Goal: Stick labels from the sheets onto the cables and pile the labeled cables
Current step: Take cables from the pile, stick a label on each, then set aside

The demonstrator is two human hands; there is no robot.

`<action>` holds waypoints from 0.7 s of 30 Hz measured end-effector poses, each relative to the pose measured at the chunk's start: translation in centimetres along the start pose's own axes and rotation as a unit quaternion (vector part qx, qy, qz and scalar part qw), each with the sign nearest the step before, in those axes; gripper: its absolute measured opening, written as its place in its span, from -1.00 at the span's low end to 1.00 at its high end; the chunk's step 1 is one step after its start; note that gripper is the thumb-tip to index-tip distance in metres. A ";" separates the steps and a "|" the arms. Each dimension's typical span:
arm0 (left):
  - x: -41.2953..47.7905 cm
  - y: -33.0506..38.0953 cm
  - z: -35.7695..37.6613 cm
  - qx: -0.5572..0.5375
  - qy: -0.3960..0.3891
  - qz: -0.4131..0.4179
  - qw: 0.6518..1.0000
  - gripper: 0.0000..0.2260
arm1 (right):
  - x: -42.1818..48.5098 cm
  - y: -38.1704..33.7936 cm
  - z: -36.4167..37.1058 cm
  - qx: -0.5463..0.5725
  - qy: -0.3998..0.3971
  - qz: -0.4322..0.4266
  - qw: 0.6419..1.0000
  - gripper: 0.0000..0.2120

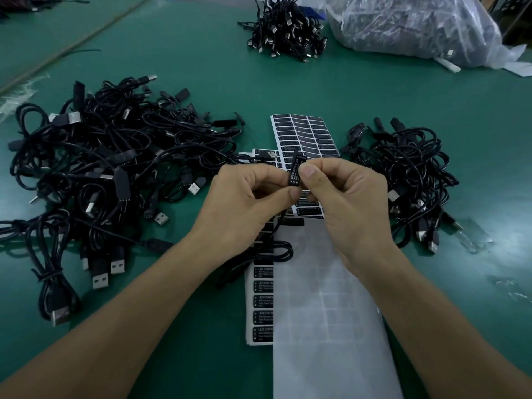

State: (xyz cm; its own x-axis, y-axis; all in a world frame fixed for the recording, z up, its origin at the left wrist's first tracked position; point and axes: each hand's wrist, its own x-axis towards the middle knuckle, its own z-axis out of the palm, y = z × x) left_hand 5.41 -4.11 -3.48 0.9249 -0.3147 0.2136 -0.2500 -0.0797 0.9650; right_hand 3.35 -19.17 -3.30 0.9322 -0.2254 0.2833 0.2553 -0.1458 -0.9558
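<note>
Nearest to the camera, at 6 o'clock, lies a white sheet [325,326] with almost all its labels peeled off; only faint squares remain on it. From under its left edge a second sheet [260,306] shows a column of black labels.

Beyond them the two hands meet in the middle of the view. The left hand [244,197] pinches the lower end of a small black block [295,174] between thumb and forefinger. The right hand [345,197] holds the upper part, its thumb pressing flat on the block. White print on the block reads "LED CONTROLLER", so I judge the label is already on it and the step in hand is to rub it down. The cable [273,249] hangs from the block in a loop onto the sheets.

If the thumb presses while the label sits crooked, it will fix with a slanted edge or a wrinkle, and lifting it again may spoil the glue. The hanging loop could also drag over the sheets and shift them, or catch the edge of a label.

On the green table [201,82] a large pile [109,168] of tangled cables fills 9 o'clock. One plug [264,154] from it lies across the sheets just behind the left hand and may snag. A third sheet [308,133], full of labels, lies at 12 o'clock, and a smaller pile [408,180] at 3 o'clock. I cannot tell which pile holds the finished cables. Farther away are a tight heap [288,27] at 12 o'clock and a plastic bag [417,24] at 1 o'clock.
</note>
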 end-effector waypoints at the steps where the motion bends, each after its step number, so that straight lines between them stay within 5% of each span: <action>1: 0.0 0.0 0.0 -0.002 -0.001 -0.003 1.000 -0.85 | 0.0 0.0 0.0 -0.001 0.001 -0.002 1.000 -0.86; 21: 0.3 -0.5 0.0 0.015 0.016 -0.012 1.000 -0.88 | -0.4 0.0 0.4 -0.021 0.008 -0.024 0.999 -0.89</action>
State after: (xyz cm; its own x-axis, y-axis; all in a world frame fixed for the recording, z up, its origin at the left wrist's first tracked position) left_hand 5.81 -4.12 -3.91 0.9392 -0.2826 0.1950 -0.2351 -0.1153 0.9651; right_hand 3.10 -18.69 -3.49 0.9151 -0.2326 0.3295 0.2873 -0.1973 -0.9373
